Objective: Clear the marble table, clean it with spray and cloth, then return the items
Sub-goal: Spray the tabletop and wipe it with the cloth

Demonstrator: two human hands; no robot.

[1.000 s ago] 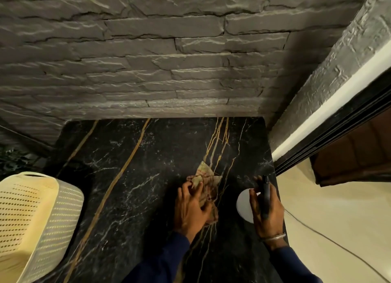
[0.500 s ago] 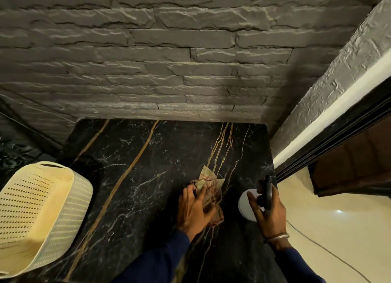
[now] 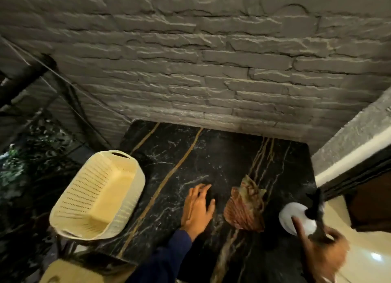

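Cloth (image 3: 245,206) flat on table (image 3: 175,162), just right of empty left hand (image 3: 197,208).

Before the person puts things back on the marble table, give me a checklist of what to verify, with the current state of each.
1. Tabletop free of items other than the cleaning things: ok; the marble table carries only the cloth.
2. Cloth released: ok; the left hand is open beside it, not touching.
3. Spray bottle under control: ok; the right hand grips it at the table's right edge.
4. Surface dry and streak-free: cannot tell; the picture is dark and blurred.
5. Basket within reach: ok; it sits tilted at the table's left edge.
6. Items to return: cannot tell; the basket looks empty.
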